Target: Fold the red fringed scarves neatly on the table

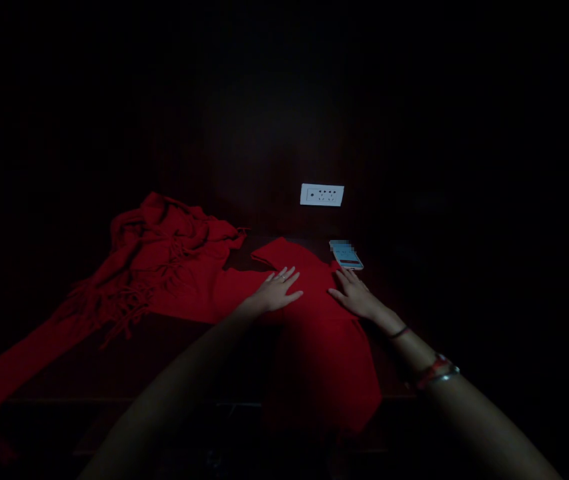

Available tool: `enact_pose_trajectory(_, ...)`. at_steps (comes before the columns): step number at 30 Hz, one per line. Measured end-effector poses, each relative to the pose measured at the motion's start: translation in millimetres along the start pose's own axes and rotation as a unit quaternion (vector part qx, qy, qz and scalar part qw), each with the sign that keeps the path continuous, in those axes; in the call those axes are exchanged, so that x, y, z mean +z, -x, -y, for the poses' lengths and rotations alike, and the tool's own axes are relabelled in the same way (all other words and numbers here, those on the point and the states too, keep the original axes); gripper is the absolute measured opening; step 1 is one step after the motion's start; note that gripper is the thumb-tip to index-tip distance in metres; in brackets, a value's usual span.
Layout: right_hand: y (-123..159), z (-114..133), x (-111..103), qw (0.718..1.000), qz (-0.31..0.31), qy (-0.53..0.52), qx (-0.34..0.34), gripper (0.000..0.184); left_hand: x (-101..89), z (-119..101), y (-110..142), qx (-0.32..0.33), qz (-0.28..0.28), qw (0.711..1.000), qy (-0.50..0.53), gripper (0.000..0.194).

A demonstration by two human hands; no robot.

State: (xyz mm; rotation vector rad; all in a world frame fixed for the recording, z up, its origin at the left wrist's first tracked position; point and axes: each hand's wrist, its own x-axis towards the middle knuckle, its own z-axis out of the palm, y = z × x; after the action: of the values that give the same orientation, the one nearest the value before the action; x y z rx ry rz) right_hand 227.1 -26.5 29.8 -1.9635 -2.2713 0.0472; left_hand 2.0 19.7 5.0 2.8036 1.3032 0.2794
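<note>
A red fringed scarf [184,273] lies spread over a dark table in a very dim room. One part of it is bunched at the back left, another part hangs over the front edge. My left hand [277,291] rests flat on the scarf with its fingers stretched out. My right hand [354,295] lies flat on the cloth's right edge, fingers also extended, with bracelets on the wrist. Neither hand holds anything.
A phone [346,255] with a lit screen lies on the table just beyond my right hand. A white socket plate [321,195] sits on the dark wall behind. The dark table edge [114,400] runs along the front. The surroundings are nearly black.
</note>
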Motion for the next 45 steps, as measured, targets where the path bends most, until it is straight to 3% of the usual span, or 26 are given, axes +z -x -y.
enact_pose_trajectory(4,49.7,-9.6,-13.5,0.995,-0.004,-0.088,0.037,0.058,-7.2,-11.0,7.3,0.053,-0.045,0.998,-0.008,0.052)
enact_pose_trajectory(8,75.5,-3.3,-10.1,0.985,0.007,-0.161,0.065,0.052,-3.9,-17.4,10.8,0.065,0.032,0.997,0.039,0.060)
enact_pose_trajectory(10,74.7,-0.4,-4.4,0.979,-0.020,-0.180,0.092,0.047,0.0,-16.4,10.1,0.060,0.059,0.995,0.044,0.063)
enact_pose_trajectory(15,68.1,-13.6,2.4,0.967,-0.056,-0.196,0.151,0.039,3.5,-11.5,7.3,0.061,0.047,0.996,0.033,0.062)
enact_pose_trajectory(18,72.4,-17.5,-2.8,0.963,-0.077,-0.224,0.126,0.040,1.8,-12.3,7.6,0.061,0.039,0.997,0.033,0.061)
enact_pose_trajectory(23,70.2,5.8,-10.1,0.965,-0.069,-0.230,0.107,0.055,-1.0,-13.9,10.3,0.065,0.024,0.996,0.053,0.056)
enact_pose_trajectory(26,59.9,8.2,-5.3,0.954,-0.106,-0.232,0.156,0.044,-0.7,-12.4,10.7,0.067,0.030,0.996,0.047,0.054)
enact_pose_trajectory(30,56.7,-13.5,2.7,0.938,-0.136,-0.239,0.211,0.030,0.7,-10.9,9.2,0.070,0.047,0.996,0.032,0.056)
enact_pose_trajectory(33,63.8,-23.2,2.1,0.942,-0.126,-0.259,0.173,0.035,-0.5,-12.0,8.7,0.070,0.047,0.996,0.034,0.057)
enact_pose_trajectory(37,66.1,-9.3,-1.9,0.957,-0.091,-0.261,0.086,0.049,-3.6,-13.0,10.5,0.072,0.038,0.995,0.053,0.055)
enact_pose_trajectory(41,55.0,5.8,-0.4,0.962,-0.126,-0.211,0.121,0.044,-1.4,-9.2,11.2,0.066,0.029,0.996,0.056,0.053)
enact_pose_trajectory(45,49.0,2.9,3.9,0.949,-0.129,-0.232,0.172,0.038,2.9,-5.4,9.2,0.076,0.051,0.995,0.038,0.057)
